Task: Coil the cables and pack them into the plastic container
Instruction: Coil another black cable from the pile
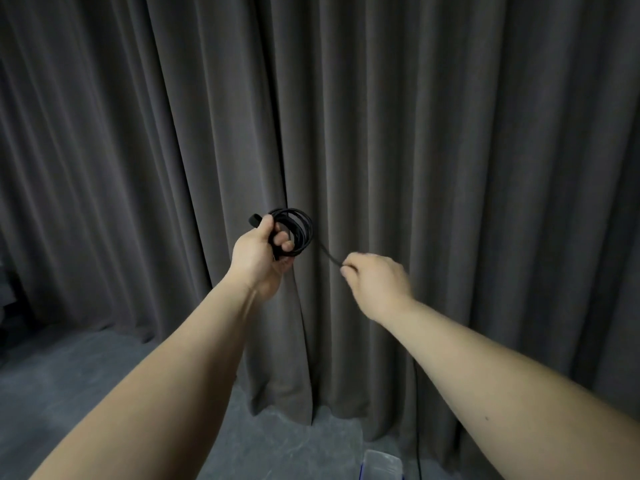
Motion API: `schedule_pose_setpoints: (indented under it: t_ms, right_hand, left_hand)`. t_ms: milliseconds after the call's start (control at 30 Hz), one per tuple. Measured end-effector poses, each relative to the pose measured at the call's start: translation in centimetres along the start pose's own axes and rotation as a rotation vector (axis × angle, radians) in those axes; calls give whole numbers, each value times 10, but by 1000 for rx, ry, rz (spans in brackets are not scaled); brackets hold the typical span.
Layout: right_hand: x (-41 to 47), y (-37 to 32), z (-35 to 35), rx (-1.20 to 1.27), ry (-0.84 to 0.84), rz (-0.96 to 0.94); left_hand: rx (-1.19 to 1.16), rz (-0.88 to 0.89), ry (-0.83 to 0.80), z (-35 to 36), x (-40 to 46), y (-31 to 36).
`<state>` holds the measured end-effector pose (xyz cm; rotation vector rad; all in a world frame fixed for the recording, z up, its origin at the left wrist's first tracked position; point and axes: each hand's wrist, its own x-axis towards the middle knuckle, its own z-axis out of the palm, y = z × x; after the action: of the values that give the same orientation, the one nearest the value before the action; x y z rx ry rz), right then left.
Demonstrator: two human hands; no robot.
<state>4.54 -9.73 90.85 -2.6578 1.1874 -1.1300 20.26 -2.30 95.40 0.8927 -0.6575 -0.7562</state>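
Note:
A black cable [300,227] is wound into several loops, held up in front of a grey curtain. My left hand [259,258] grips the coil, with a black plug end sticking out above the thumb. The loose strand runs down and right from the coil to my right hand [375,279], which pinches it between thumb and fingers. From there the cable hangs down, a thin dark line in front of the curtain toward the floor. A corner of the clear plastic container [381,463] shows at the bottom edge, on the floor below my right forearm.
A dark grey pleated curtain [346,116] fills the background and reaches the grey carpet floor [86,375]. A dark object sits at the far left edge near the floor.

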Motion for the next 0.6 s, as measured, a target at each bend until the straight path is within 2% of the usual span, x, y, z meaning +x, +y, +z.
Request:
schedule_pose_setpoints:
  t_ms: [67, 167, 333, 400, 500, 600]
  right_hand:
    - [2, -13, -5, -92, -149, -185]
    - [6, -30, -15, 2, -295, -304]
    - [16, -44, -34, 194, -302, -364]
    - [19, -45, -36, 341, -245, -315]
    - [20, -42, -36, 726, -152, -74]
    - [24, -34, -31, 635, 17, 44]
  left_hand:
    - [103, 42, -11, 2, -1, -2]
    - [329, 116, -32, 1, 1, -8]
    - [481, 111, -81, -2, -2, -14]
    - [486, 76, -127, 1, -7, -16]
    - [498, 29, -188, 3, -9, -21]
    - [474, -24, -242, 6, -14, -22]
